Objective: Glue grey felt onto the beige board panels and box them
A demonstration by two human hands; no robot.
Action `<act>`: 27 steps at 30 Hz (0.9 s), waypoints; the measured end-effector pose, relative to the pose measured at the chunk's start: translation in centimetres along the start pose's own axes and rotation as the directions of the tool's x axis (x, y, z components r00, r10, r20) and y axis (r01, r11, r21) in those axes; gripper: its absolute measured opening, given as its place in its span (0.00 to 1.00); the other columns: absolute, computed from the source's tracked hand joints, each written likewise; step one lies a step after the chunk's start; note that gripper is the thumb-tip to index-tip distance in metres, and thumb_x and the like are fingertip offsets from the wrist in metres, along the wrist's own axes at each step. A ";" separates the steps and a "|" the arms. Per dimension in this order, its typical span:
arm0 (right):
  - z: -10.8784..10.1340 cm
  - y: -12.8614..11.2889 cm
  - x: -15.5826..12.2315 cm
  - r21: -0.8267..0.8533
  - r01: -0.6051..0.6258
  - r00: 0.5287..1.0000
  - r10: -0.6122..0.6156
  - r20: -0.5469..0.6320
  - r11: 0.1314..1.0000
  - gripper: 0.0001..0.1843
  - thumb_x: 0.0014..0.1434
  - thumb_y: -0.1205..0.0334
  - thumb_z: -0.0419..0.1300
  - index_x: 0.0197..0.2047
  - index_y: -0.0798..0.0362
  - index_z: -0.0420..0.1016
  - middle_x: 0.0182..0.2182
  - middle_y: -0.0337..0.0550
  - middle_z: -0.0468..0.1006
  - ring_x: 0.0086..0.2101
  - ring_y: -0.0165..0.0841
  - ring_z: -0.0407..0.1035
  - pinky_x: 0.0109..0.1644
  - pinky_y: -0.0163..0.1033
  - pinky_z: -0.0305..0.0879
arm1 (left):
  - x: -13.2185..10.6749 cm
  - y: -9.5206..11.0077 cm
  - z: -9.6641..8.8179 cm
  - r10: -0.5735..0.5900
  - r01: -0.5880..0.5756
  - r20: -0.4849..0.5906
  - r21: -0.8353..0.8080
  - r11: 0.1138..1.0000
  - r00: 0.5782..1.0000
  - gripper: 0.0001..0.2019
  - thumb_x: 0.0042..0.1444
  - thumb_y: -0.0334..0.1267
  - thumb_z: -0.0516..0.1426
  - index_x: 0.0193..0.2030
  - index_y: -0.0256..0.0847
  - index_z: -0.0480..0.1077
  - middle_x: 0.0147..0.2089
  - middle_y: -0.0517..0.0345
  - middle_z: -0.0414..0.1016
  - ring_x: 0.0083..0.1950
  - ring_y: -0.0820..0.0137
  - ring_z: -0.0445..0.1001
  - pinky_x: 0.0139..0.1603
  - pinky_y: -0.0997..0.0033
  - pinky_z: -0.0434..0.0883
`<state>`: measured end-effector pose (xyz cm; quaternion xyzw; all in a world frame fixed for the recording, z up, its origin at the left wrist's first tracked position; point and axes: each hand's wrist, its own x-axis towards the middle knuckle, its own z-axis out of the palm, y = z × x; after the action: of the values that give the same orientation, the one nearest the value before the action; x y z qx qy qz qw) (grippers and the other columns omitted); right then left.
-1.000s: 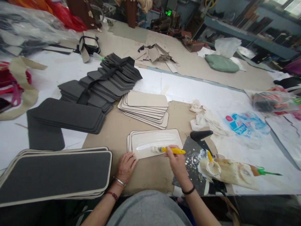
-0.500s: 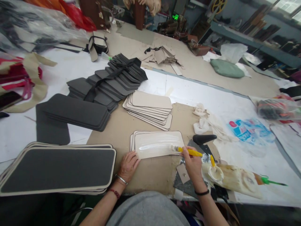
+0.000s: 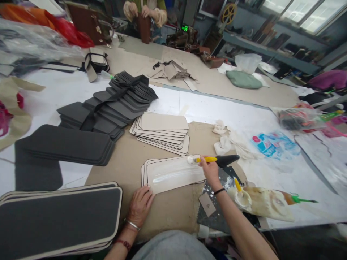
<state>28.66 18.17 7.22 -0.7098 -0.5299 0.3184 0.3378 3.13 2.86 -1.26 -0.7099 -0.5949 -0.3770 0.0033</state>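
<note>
My right hand [image 3: 210, 174] is closed round the yellow handle of a paintbrush [image 3: 208, 159]. The white-coated bristles rest on the upper right of a beige rounded panel [image 3: 176, 175], where streaks of wet white paste shine. That panel lies on top of a small fanned stack. My left hand [image 3: 140, 205] lies flat, its fingertips on the panel's lower left corner. Beyond it stands a taller pile of beige panels [image 3: 164, 122]. Right of my right forearm, a paste-crusted container [image 3: 243, 199] has a second yellow handle sticking up from it.
Dark panels with pale borders [image 3: 62, 220] are stacked at the left front. Behind them lie dark grey panels [image 3: 70, 144] and a strapped bundle [image 3: 114, 101]. Crumpled tissue [image 3: 223, 144] and a plastic bag [image 3: 275, 144] lie to the right. Across the table a person's hands [image 3: 146, 11] hold something brown.
The brush in my right hand has moved to the panel's far edge, and the white streaks have spread. My left hand stays at the corner. The camera view has shifted.
</note>
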 end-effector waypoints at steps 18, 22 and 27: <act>-4.8 0.9 -2.1 -0.268 0.062 0.997 -0.046 0.066 0.961 0.20 0.51 0.43 0.51 0.31 0.53 0.69 0.23 0.43 0.74 0.24 0.36 0.70 0.31 0.40 0.63 | 0.4 0.7 -0.4 -0.020 0.019 0.022 0.035 0.999 1.000 0.04 0.53 0.32 0.54 0.36 0.39 0.68 0.38 0.52 0.72 0.44 0.66 0.71 0.43 0.63 0.71; -2.6 -2.2 -0.9 -0.109 0.037 0.989 -0.020 0.147 0.993 0.23 0.52 0.41 0.49 0.29 0.54 0.68 0.20 0.42 0.73 0.24 0.35 0.68 0.30 0.38 0.62 | 0.8 1.1 -0.7 -0.057 0.056 0.034 0.034 0.998 0.998 0.04 0.54 0.32 0.53 0.37 0.39 0.68 0.38 0.53 0.72 0.44 0.66 0.71 0.43 0.64 0.71; 1.3 -7.0 3.8 -0.136 0.297 0.933 -0.257 0.251 0.945 0.24 0.57 0.44 0.42 0.23 0.53 0.65 0.22 0.41 0.70 0.26 0.32 0.65 0.32 0.36 0.59 | 1.1 1.5 -1.3 -0.115 0.115 0.049 0.020 0.993 0.992 0.05 0.54 0.34 0.53 0.36 0.41 0.68 0.39 0.53 0.73 0.44 0.66 0.71 0.42 0.64 0.73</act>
<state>24.76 23.48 11.84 -0.6125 -0.6858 0.3006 0.2534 3.71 2.79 0.89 -0.6836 -0.6380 -0.3535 -0.0271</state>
